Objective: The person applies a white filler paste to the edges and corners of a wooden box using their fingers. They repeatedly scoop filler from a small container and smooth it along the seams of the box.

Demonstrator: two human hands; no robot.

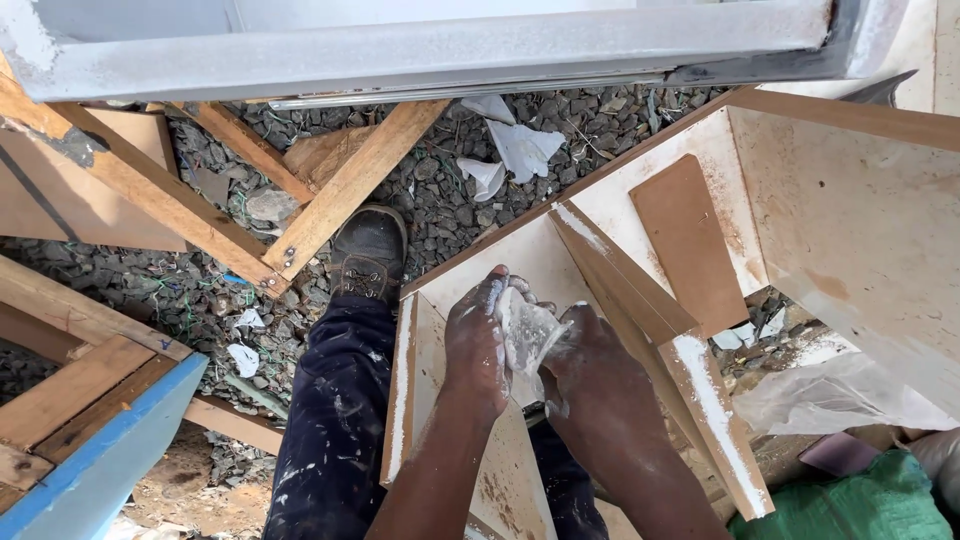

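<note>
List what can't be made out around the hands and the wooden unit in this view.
- White lump: mostly wrapped by left hand and right hand; its kind is unclear.
- Wooden unit: right side cut by the frame edge.
- Boot: heel hidden by the trouser leg.

- A green woven sack [850, 505] is lying at the bottom right corner, next to the wooden boards.
- A see-through plastic bag [835, 395] is lying crumpled just above the green sack.
- A small, thin plastic bag [527, 335], smeared white, is sitting squeezed between both hands.
- No labels, signs or screens are showing.
</note>
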